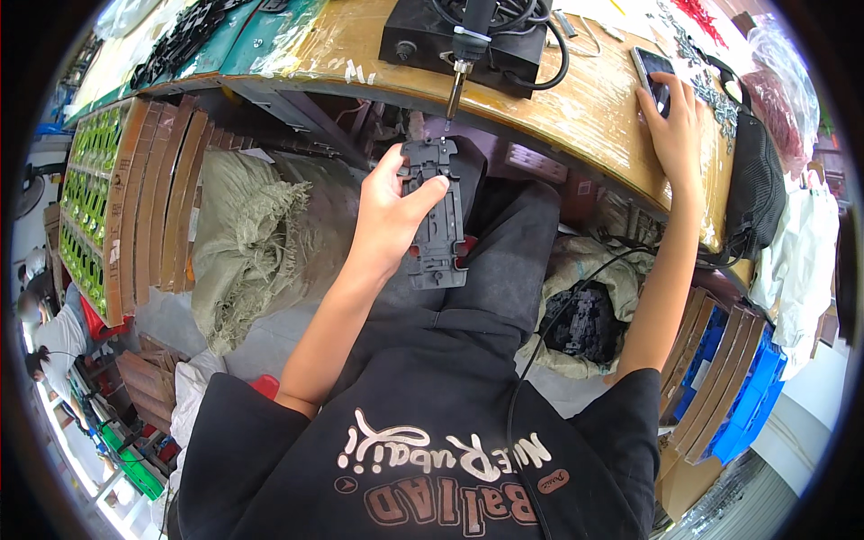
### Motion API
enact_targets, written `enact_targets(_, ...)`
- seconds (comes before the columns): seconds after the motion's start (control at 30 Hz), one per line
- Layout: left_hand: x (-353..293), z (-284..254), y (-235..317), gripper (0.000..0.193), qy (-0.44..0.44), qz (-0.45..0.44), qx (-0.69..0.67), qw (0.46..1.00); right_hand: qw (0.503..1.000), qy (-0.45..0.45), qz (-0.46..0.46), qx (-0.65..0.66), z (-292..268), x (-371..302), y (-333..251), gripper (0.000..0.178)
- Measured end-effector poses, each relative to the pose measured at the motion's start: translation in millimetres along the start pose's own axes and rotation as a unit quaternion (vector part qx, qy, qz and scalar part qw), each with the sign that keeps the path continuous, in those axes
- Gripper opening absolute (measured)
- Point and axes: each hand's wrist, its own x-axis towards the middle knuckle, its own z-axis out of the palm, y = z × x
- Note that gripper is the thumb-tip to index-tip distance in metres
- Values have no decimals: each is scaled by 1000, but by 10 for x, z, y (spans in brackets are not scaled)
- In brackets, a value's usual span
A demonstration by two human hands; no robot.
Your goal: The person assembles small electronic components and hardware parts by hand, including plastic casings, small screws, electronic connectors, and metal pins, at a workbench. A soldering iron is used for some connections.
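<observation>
My left hand (391,211) grips a dark grey moulded plastic chassis-like part (438,229), long and notched, with the thumb across its face. The part is held upright above my lap. Just over its top end hangs a black-handled tool (459,81) with a metal shaft and thin tip; a small gap seems to lie between tip and part. At the right of the bench my right hand (677,117) has its thumb and fingers around a smartphone (654,67), which lies on the bench top. My fingers cover part of its screen.
A black box with cables (423,45) stands on the wooden bench (576,117). Loose metal pieces (724,112) and a black bag (754,189) are at the right. Woven sacks (238,243) stand on the left; an open sack (576,270) holds dark parts. Stacked trays (162,198) flank me.
</observation>
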Motion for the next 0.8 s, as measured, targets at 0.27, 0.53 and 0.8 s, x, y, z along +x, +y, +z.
enact_targets(0.27, 53, 22, 28, 21, -2, 14, 8, 1000, 1000, 3, -9, -18, 145, 259, 96, 30)
enact_targets(0.53, 49, 25, 48, 22, 3, 13, 12, 1000, 999, 37, 8, -19, 210, 249, 42, 35)
enact_targets(0.8, 80, 32, 51, 22, 5, 16, 0, 1000, 999, 25, 12, 36, 184, 279, 68, 36)
